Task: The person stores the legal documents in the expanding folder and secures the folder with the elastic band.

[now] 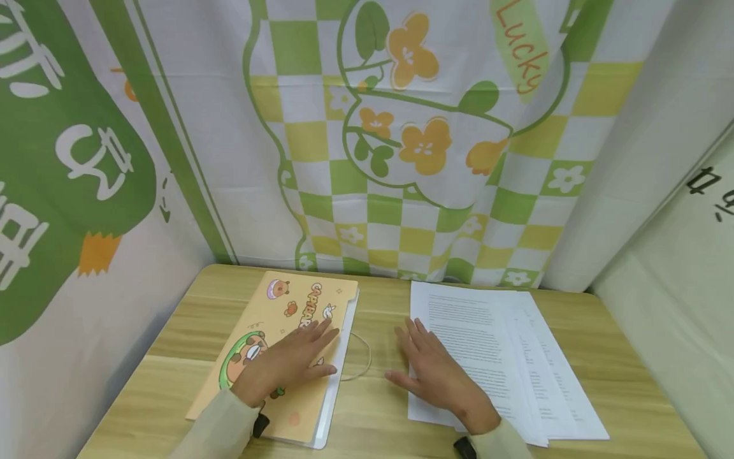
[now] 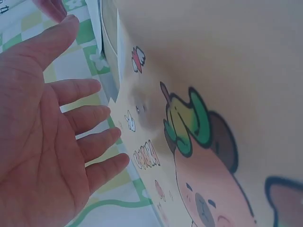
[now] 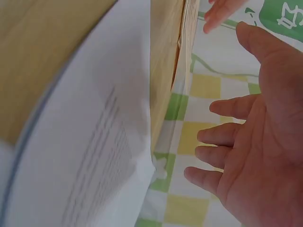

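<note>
We have both hands relaxed and grasping nothing: the left hand [image 1: 289, 362] hovers over the capybara-print folder [image 1: 275, 319], lower left of the frame; the right hand [image 1: 438, 376] is at the printed sheets [image 1: 482, 344], lower right. We seem to be just starting; next probably calls for pinching the folder's edge to open it.
</note>
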Tool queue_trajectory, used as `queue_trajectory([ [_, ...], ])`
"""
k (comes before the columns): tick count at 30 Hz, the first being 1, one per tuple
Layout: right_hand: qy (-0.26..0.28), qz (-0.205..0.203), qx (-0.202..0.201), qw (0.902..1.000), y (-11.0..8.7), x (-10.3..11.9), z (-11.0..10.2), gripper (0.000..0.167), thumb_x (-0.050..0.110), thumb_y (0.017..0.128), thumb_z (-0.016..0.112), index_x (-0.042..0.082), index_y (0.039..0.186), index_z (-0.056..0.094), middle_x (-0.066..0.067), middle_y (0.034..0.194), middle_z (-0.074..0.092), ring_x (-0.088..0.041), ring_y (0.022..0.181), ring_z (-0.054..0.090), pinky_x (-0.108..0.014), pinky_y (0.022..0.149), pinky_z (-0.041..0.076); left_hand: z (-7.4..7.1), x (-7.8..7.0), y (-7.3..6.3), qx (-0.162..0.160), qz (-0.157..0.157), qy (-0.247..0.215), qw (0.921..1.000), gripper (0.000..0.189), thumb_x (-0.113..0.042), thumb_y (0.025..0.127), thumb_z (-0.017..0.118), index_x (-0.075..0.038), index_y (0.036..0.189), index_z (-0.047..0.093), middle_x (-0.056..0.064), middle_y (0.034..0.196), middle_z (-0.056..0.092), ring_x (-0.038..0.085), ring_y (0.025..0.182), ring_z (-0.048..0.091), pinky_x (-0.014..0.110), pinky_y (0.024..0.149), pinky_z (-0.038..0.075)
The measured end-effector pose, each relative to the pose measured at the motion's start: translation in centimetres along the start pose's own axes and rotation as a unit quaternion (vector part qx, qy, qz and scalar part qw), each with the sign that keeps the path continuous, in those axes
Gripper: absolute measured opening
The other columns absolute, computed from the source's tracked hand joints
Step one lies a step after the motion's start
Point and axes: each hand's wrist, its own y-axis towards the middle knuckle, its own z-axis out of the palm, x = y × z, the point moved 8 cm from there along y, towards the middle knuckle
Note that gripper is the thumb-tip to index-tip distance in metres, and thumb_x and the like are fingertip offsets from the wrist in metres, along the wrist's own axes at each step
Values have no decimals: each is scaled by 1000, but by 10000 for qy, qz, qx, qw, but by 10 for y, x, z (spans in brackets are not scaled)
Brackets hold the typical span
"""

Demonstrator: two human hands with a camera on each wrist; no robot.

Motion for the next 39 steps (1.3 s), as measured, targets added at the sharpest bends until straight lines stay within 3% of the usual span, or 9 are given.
queue_trajectory([
  [10,-249,-10,148,9996,22,32,26,76,45,100,63,-5,152,41,-36,157,29,-52,145,29,-59,115,29,0,-2,-4,58,-74,-2,10000,68,-37,104,62,-1,157,39,26,162,28,48,147,28,60,117,21],
  [21,30,337,703,9969,42,51,49,79,48,100,62,1,158,35,-30,162,24,-45,150,22,-59,116,26,3,-2,-5,-99,-72,12,9999,65,-31,102,66,-2,156,42,26,158,36,50,143,34,59,116,26],
  [30,158,564,961,9936,48,55,59,83,51,99,62,5,161,30,-31,162,22,-47,149,22,-61,116,25,10,-3,-1,88,-235,-87,9996,64,-33,102,66,-5,156,43,24,159,36,47,143,36,59,113,32],
  [39,-83,713,981,9926,51,57,67,85,56,98,61,8,161,32,-29,162,23,-48,149,23,-61,116,25,9,-4,-2,-40,-253,114,9996,56,-33,101,66,-8,150,53,23,155,44,44,141,41,59,110,36],
])
